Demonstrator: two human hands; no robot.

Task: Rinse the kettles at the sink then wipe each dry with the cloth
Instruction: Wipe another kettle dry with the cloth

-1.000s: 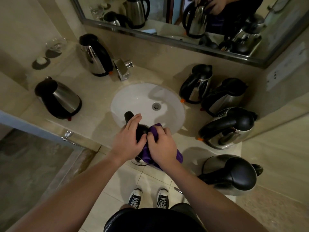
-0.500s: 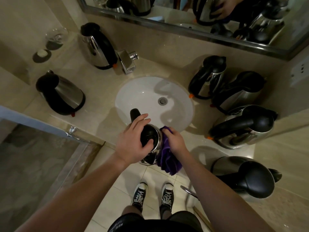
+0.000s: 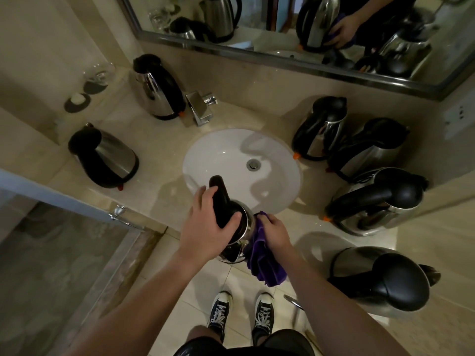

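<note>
Standing at the bottom of the view, a pair of black-and-white lace-up sneakers [image 3: 241, 314] on pale floor tiles. Rising from there, two bare forearms toward the counter's front edge. Gripped by the left hand [image 3: 205, 227], fingers and thumb curled over the black lid and handle, a shiny stainless-steel kettle with black top [image 3: 235, 242], held in the air over the near rim of the sink and partly beyond the counter edge. Pressed against the kettle's right flank by the right hand [image 3: 276, 231], a bunched purple cloth [image 3: 264, 263], fingers closed around its upper part, loose folds hanging below the wrist. Kettle thus directly under the left palm and immediately left of the right hand, touching the cloth.

Just beyond, a round white sink basin [image 3: 218, 150] set in the beige stone counter [image 3: 159, 145], metal drain near its centre. To the right, four steel kettles with black lids and handles: nearest one [image 3: 380, 278] at the counter's front corner, another [image 3: 377, 201] behind it, then two more [image 3: 367, 147] [image 3: 321, 127] close together by the wall. To the left, one kettle [image 3: 102, 155] near the front and one [image 3: 156, 86] farther back, beside a chrome square tap [image 3: 200, 109]. Farthest, a framed wall mirror [image 3: 257, 55] reflecting kettles and a hand on the cloth.
</note>
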